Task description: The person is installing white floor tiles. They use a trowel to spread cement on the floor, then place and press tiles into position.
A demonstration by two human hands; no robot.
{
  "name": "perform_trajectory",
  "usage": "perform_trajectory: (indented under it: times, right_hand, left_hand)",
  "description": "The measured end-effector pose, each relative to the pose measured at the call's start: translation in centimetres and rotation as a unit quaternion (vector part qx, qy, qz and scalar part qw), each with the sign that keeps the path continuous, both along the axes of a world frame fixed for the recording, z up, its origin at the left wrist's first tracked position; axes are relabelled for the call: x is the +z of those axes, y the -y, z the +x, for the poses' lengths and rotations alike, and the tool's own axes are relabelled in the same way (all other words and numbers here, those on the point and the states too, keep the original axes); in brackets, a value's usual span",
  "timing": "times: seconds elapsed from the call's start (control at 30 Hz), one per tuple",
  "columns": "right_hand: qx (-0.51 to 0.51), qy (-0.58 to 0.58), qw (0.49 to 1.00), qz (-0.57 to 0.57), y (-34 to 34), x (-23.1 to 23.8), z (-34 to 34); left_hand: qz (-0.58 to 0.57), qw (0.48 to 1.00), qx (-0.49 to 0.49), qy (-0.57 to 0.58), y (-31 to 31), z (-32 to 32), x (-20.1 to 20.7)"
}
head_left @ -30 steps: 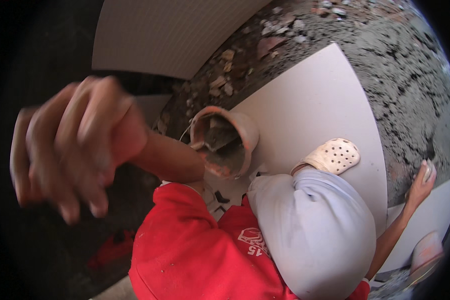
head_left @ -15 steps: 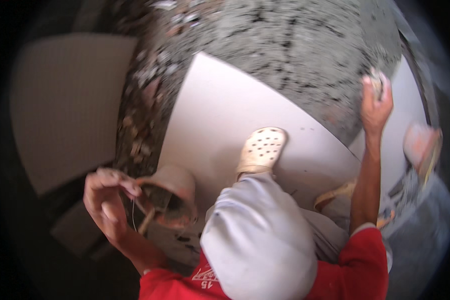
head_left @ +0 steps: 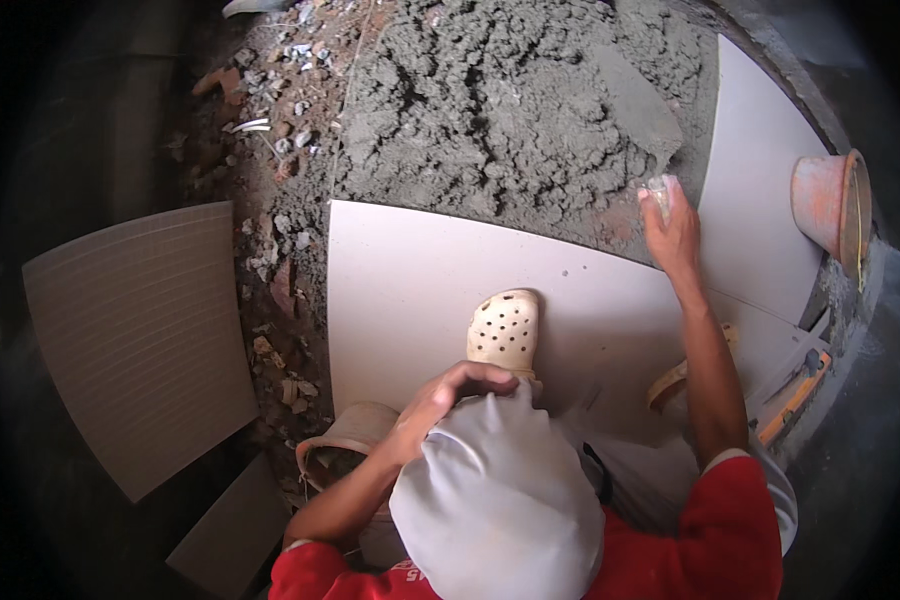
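My right hand (head_left: 675,230) is closed round the handle of a trowel (head_left: 638,98), whose mortar-coated blade lies flat against the wet grey mortar (head_left: 490,110). My left hand (head_left: 435,405) rests over my bent knee (head_left: 495,490) in light grey trousers, fingers stretched out and holding nothing. Under my cream clog (head_left: 505,330) lies a large white tile (head_left: 400,270), its far edge bordering the mortar. A second white tile (head_left: 765,170) lies along the right side.
An orange bucket (head_left: 820,205) stands on the right tile. Another bucket (head_left: 315,450) is partly behind my left forearm. An orange-edged tool (head_left: 795,395) lies at right. Rubble (head_left: 280,240) runs along the left, beside a brown ribbed tile (head_left: 145,340).
My left hand has moved right, from beside the left bucket onto my knee. My right hand has come left and slightly down, with the trowel now at the mortar. The view has shifted.
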State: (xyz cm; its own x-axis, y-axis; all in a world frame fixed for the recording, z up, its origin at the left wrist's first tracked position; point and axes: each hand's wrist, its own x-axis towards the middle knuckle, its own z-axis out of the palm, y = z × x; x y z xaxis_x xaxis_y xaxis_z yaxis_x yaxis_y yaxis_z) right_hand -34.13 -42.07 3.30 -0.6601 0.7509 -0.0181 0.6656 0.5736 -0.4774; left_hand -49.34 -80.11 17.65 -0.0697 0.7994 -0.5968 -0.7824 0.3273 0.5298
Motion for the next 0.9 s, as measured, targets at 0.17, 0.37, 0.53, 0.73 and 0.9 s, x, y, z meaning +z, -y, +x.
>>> perform_trajectory:
  times: [0.17, 0.37, 0.53, 0.73, 0.9]
  right_hand:
    - [0.04, 0.048, 0.993, -0.101, 0.7, 3.2, -2.1]
    - [0.15, 0.05, 0.965, -0.207, 8.3, 5.9, -7.9]
    - [0.163, 0.158, 0.96, -0.164, 11.2, 4.0, -11.1]
    - [0.074, 0.172, 0.945, -0.267, 7.5, 5.0, -10.8]
    - [-0.047, 0.145, 0.944, -0.294, 5.2, 6.8, -5.8]
  left_hand:
    - [-0.12, 0.894, 0.06, -0.429, -1.9, -4.6, -8.6]
    - [-0.307, 0.512, 0.206, -0.776, -3.7, -12.7, -19.6]
    - [-0.382, 0.457, 0.198, -0.778, -3.7, -12.7, -22.8]
    - [-0.375, 0.475, 0.141, -0.784, -3.5, -12.2, -22.4]
    - [-0.361, 0.468, 0.119, -0.798, -3.9, -11.9, -22.0]
